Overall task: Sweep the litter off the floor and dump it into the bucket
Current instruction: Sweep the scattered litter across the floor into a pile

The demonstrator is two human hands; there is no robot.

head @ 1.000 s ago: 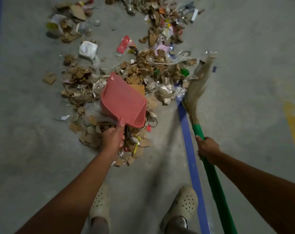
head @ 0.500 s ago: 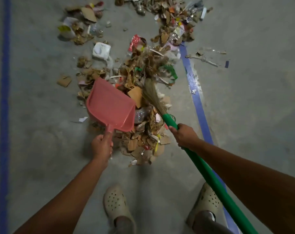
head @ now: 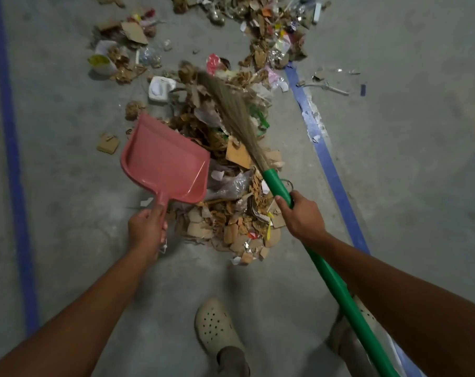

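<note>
On the floor [head: 67, 213] between both hands, the litter [head: 231, 210] is being flanked: the dustpan [head: 165, 164], just leftward, is being clamped by fingers of the left hand [head: 146, 229], the broom [head: 278, 186], slanting across it, by the right hand [head: 301, 216].

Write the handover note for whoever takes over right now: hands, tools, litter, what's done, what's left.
Left hand grips the dustpan handle; pan empty, at the pile's left edge.
Right hand grips the broom by its green handle; bristles lie across the litter pile.
Scattered litter lies farther ahead. Bucket not in view.
Done: nothing in the pan yet. Left: sweep litter into the pan, dump it in the bucket.
</note>
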